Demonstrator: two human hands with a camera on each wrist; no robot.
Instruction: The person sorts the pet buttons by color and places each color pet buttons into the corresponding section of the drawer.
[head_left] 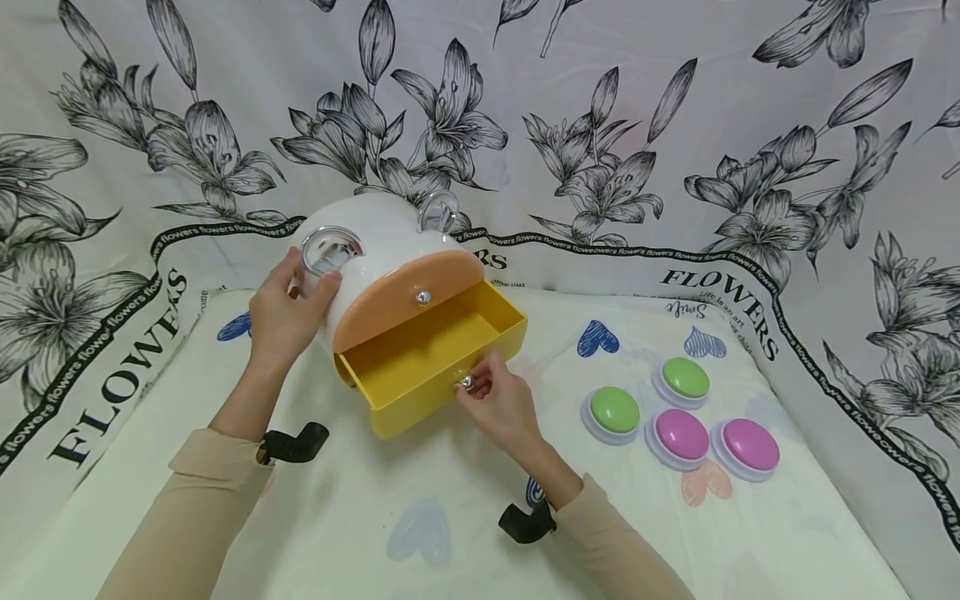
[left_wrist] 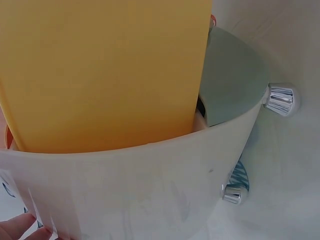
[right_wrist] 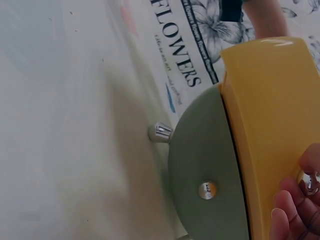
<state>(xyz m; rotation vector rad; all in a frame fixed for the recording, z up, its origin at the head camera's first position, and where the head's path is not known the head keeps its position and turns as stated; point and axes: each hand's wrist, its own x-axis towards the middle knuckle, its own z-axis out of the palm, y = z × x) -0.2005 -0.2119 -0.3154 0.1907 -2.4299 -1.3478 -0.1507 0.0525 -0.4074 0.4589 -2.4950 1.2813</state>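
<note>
A rounded white storage box (head_left: 375,229) stands tilted at centre left in the head view, its yellow drawer (head_left: 420,404) pulled out and bare inside. Above the drawer is an orange panel (head_left: 405,292) with a silver knob (head_left: 423,297). My left hand (head_left: 283,321) grips the box's left side at a clear round fitting (head_left: 321,242). My right hand (head_left: 501,404) pinches the drawer's silver knob (head_left: 467,382). The right wrist view shows a grey-green panel (right_wrist: 200,150) beside the drawer. In the left wrist view, fingertips (left_wrist: 17,227) touch the white shell.
Right of the box lie green push buttons (head_left: 615,409) and pink push buttons (head_left: 681,433) on white bases. A cloth with printed hearts (head_left: 420,533) covers the table. Behind it hangs a flower-printed curtain (head_left: 600,167). Black curved pieces (head_left: 300,442) stick out at both wrists.
</note>
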